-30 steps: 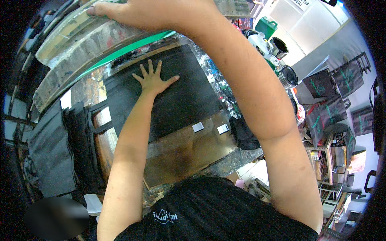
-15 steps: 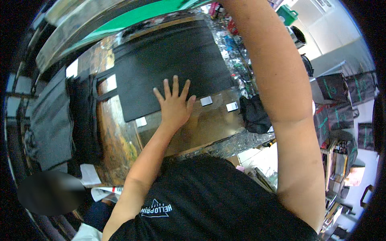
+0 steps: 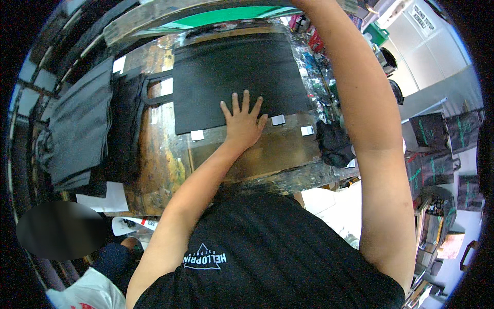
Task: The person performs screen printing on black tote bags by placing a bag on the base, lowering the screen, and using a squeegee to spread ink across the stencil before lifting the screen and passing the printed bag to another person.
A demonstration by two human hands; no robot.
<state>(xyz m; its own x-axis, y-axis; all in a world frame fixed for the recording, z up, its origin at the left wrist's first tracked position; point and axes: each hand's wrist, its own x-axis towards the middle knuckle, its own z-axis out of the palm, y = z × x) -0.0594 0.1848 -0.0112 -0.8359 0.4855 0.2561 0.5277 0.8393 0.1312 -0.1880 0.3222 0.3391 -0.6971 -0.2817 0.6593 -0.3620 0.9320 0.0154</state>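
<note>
At the far left lies a stack of dark grey-black fabric bags (image 3: 85, 126), and against its right side a second pile of black fabric bags (image 3: 126, 126). Below them, a white paper sheet (image 3: 113, 198) lies at the near corner of the paint-stained wooden table (image 3: 167, 154); a co-worker's white garment (image 3: 90, 288) shows lower still. To the right of the piles, a flat black fabric bag (image 3: 231, 67) is spread on the table, its handle (image 3: 159, 99) pointing left. A small white square piece (image 3: 197, 135) sits just beside the bag's near left corner. Beyond the far edge run a bright green strip (image 3: 226, 18) and a stained wooden beam (image 3: 139, 31).

The person's left hand (image 3: 243, 126) is palm down across the bag's near edge, its fingers spread wide over the black fabric and gripping nothing, while its heel is over a smooth brown board (image 3: 257, 154). A second white square (image 3: 278, 120) lies just right of the thumb, a third (image 3: 307, 131) farther right. Next comes a crumpled black cloth bundle (image 3: 333, 145). The right forearm (image 3: 363, 72) reaches past the upper edge of view, so the right hand's grip cannot be told. Black bags with green print (image 3: 432, 131) hang at the far right.
</note>
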